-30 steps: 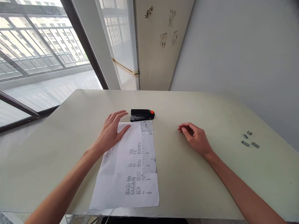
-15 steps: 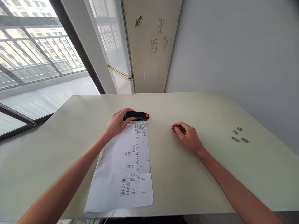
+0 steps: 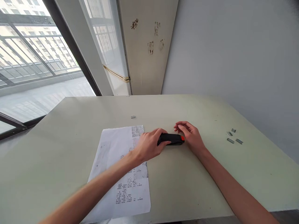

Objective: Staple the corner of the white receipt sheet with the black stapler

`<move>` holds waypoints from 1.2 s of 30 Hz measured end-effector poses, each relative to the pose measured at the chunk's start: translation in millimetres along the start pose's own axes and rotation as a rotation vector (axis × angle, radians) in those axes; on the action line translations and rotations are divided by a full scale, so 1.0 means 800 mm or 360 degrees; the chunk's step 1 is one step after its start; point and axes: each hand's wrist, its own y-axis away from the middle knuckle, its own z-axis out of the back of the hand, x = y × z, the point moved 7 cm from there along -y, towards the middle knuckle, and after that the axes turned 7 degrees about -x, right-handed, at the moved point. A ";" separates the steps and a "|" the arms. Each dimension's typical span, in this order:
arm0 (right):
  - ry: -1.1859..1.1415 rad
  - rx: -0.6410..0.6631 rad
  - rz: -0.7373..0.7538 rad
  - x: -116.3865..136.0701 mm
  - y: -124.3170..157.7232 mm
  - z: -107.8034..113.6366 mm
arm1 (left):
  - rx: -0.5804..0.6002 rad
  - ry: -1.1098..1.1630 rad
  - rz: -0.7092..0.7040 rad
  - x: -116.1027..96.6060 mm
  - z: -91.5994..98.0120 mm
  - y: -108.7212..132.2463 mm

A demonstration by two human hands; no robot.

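Observation:
A black stapler (image 3: 171, 139) with an orange-red end is gripped in my left hand (image 3: 149, 143), fingers over its top and thumb along the near side. The stapler's coloured end points right, close to my right hand (image 3: 192, 137). My right hand is loosely curled beside it, with a gap between thumb and fingers and nothing visible in them. Beneath my left wrist and forearm lies a printed sheet of paper (image 3: 116, 140), partly covered by the arm. A small grey strip of staples (image 3: 133, 117) rests beyond the paper's far edge.
Several short grey staple strips (image 3: 230, 141) lie at the right side of the pale table (image 3: 187, 180). A grey wall (image 3: 229, 49) borders the right side. A window (image 3: 32, 53) stands at the left, and a white fridge (image 3: 144, 68) with a gold handle is behind the table.
My left hand has carried the stapler right and nearer, from beyond the paper to beside my right hand. The strip of staples behind the paper now shows. The view has shifted slightly.

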 end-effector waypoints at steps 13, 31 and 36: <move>0.0213 0.0083 0.0044 0.005 0.005 -0.010 | 0.0076 0.0027 0.0005 0.033 0.020 0.038; 0.0267 0.0216 0.0001 -0.002 0.002 -0.009 | 0.0039 -0.0002 -0.0073 0.040 0.025 0.057; 0.0296 0.0306 0.0007 0.005 0.003 -0.019 | 0.0055 -0.0020 -0.0075 0.038 0.027 0.051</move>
